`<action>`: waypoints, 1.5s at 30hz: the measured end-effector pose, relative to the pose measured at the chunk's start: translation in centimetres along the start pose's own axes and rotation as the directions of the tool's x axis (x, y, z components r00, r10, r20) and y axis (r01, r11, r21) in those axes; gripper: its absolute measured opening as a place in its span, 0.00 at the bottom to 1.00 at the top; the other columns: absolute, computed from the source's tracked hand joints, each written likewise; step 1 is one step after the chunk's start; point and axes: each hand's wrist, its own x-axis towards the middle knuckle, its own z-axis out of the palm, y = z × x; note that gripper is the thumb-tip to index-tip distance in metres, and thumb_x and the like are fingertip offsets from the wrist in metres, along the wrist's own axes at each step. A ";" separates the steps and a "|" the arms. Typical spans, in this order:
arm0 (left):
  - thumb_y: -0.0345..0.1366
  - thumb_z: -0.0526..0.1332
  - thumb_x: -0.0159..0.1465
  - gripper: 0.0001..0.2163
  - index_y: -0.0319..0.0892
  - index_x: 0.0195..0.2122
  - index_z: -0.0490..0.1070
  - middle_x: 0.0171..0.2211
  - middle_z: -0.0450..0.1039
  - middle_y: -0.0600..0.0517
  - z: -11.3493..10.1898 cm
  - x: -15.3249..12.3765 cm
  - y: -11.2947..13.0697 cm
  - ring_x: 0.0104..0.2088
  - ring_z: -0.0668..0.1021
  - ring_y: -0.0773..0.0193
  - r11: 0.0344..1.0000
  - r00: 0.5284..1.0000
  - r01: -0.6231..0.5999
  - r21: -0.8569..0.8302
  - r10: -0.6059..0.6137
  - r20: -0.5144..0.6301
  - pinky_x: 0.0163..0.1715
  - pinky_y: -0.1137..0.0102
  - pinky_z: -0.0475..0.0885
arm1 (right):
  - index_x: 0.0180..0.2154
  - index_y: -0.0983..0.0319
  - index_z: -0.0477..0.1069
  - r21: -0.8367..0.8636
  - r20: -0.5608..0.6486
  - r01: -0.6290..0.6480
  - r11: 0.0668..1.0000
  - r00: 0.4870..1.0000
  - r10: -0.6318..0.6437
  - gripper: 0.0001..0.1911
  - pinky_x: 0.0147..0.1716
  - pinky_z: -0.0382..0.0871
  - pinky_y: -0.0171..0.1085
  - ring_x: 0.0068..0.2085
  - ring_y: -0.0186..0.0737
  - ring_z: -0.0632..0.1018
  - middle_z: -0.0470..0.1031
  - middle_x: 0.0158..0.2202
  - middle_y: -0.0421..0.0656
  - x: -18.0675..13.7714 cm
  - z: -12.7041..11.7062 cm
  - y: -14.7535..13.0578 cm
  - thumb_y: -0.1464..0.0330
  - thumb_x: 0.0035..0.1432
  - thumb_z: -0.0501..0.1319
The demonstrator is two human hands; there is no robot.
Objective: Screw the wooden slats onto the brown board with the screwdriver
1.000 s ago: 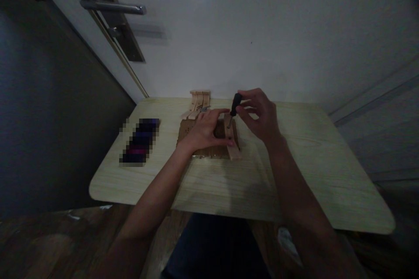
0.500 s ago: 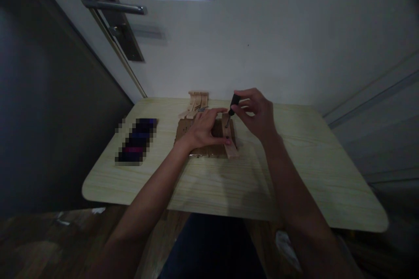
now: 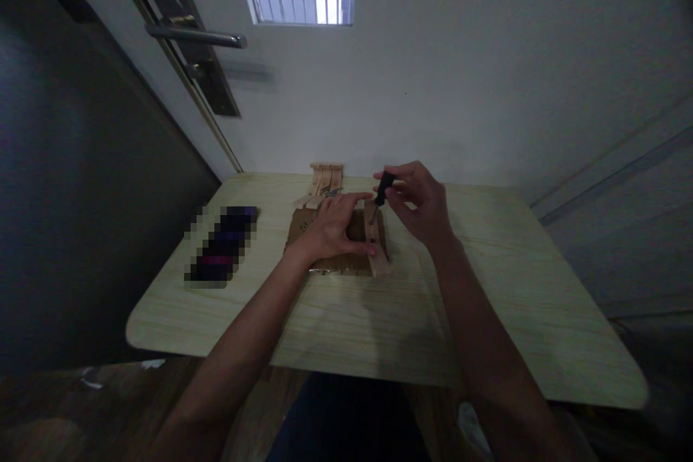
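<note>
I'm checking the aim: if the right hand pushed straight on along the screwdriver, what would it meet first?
Probably the wooden slat under the screwdriver tip, which the left hand steadies; depth is unclear.

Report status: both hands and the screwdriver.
Left hand flat on the brown board, against the wooden strip. Right hand grips the screwdriver, tip on the strip. Spare wooden pieces behind the board.

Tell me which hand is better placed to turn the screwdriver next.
Right, probably. The right hand pinches the screwdriver by its black handle, tip down on the wooden slat; the left hand lies flat, bracing the slat.
</note>
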 end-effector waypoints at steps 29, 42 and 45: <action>0.63 0.66 0.48 0.47 0.46 0.63 0.54 0.58 0.64 0.42 0.1 0.0 -0.2 0.58 0.66 0.42 1.000 1.000 0.014 0.008 -0.014 0.001 0.56 0.50 0.59 | 0.48 0.53 0.71 -0.126 -0.017 0.038 0.991 0.999 -0.040 0.16 0.29 0.80 0.30 0.33 0.31 0.80 0.76 0.39 0.37 0.3 0.5 0.0 0.63 0.57 0.65; 0.63 0.67 0.48 0.46 0.48 0.64 0.53 0.58 0.64 0.44 0.0 -0.1 -0.2 0.58 0.66 0.43 1.000 1.000 0.023 0.002 -0.023 0.011 0.57 0.50 0.58 | 0.39 0.57 0.68 -0.171 -0.095 0.027 0.985 0.994 -0.044 0.16 0.23 0.76 0.30 0.29 0.32 0.79 0.75 0.31 0.36 0.4 0.5 0.0 0.59 0.52 0.68; 0.63 0.67 0.49 0.46 0.47 0.64 0.53 0.58 0.64 0.44 0.0 -0.1 -0.1 0.57 0.66 0.43 1.000 1.000 0.020 0.007 -0.020 0.016 0.57 0.51 0.58 | 0.39 0.57 0.67 -0.207 -0.104 0.042 0.977 0.992 -0.065 0.17 0.21 0.75 0.29 0.27 0.32 0.78 0.74 0.31 0.36 0.4 0.5 0.0 0.58 0.52 0.68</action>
